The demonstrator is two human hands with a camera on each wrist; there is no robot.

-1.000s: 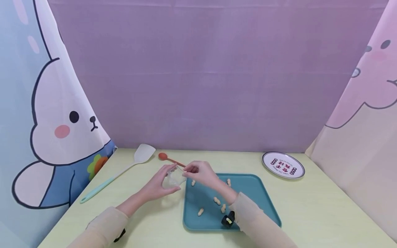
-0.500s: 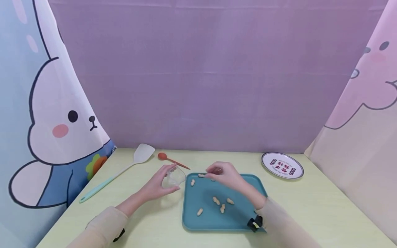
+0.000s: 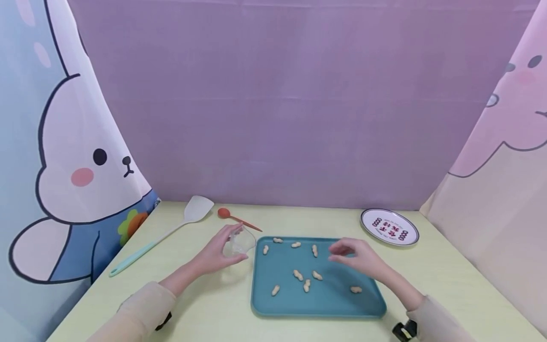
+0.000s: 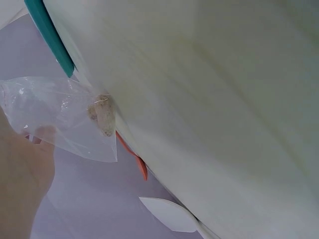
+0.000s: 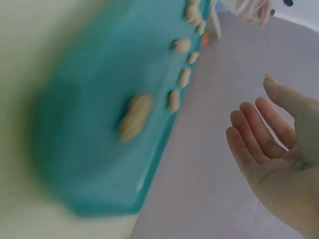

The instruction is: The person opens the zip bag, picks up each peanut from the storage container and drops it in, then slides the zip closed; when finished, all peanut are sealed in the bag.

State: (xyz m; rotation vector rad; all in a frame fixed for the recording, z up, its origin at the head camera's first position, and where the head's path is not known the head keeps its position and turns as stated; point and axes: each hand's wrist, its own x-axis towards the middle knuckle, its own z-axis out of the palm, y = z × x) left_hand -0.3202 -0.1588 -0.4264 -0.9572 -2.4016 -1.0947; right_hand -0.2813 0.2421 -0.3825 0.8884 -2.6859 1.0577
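In the head view my left hand (image 3: 213,254) holds a clear plastic bag (image 3: 243,241) just left of the tray, its mouth spread between thumb and fingers. Through the film in the left wrist view, a few peanuts (image 4: 103,114) show at the bottom of the bag. My right hand (image 3: 361,256) hovers over the right part of a teal tray (image 3: 282,306), fingers loosely bent and nothing between them. Several unshelled peanuts lie scattered on the tray; one peanut (image 3: 356,289) sits near its right front corner, below that hand.
A long spatula (image 3: 198,209) with a pale green handle lies at the left of the table. Behind the left hand is a red spoon (image 3: 224,213). At the back right stands a white plate (image 3: 390,228) with red characters. A purple curtain (image 3: 273,104) closes off the back.
My right hand has moved away from the bag, rightward across the tray, uncovering more peanuts. My left hand stays in place with the bag.
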